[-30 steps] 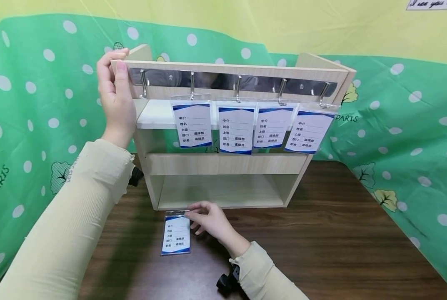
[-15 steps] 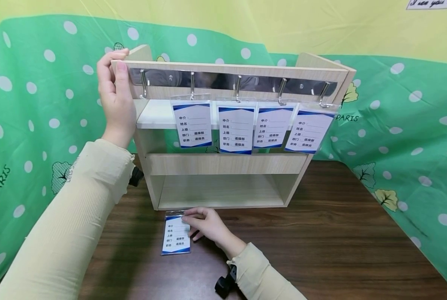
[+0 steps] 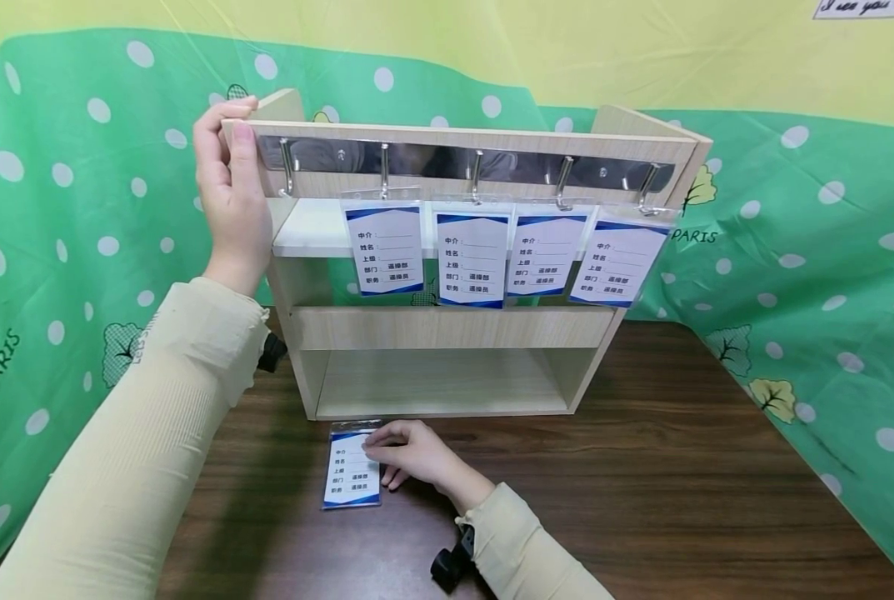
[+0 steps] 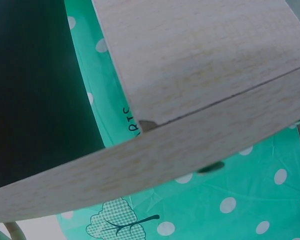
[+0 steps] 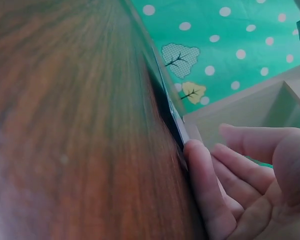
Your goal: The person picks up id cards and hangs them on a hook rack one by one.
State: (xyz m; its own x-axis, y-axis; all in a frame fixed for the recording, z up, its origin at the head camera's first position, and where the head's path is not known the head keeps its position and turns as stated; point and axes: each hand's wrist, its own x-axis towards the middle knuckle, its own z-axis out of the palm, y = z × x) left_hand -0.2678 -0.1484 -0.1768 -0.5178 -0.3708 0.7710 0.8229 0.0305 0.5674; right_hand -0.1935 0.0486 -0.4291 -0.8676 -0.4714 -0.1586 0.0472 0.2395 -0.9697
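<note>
A light wooden shelf (image 3: 454, 329) stands on the table, with a metal hook strip (image 3: 432, 167) across its top board. My left hand (image 3: 231, 208) grips the board's top left corner, thumb in front. Four-sided plastic badge holders hang from the hooks; the leftmost badge holder (image 3: 385, 250) is on the second hook. Another badge holder (image 3: 351, 479) lies on the table before the shelf. My right hand (image 3: 424, 458) touches its upper right part with loosely bent fingers. In the right wrist view fingertips meet the badge's edge, while the thumb (image 5: 245, 139) stays apart.
The leftmost hook (image 3: 287, 167) carries nothing. Dark wooden table (image 3: 679, 483) extends to the right of the shelf. A green dotted cloth (image 3: 806, 250) hangs behind and at both sides. The shelf's side panel (image 4: 200, 55) fills much of the left wrist view.
My right hand has slid slightly left and down along the badge holder on the table, its fingers now lapping further over the card. The left hand keeps its grip on the shelf.
</note>
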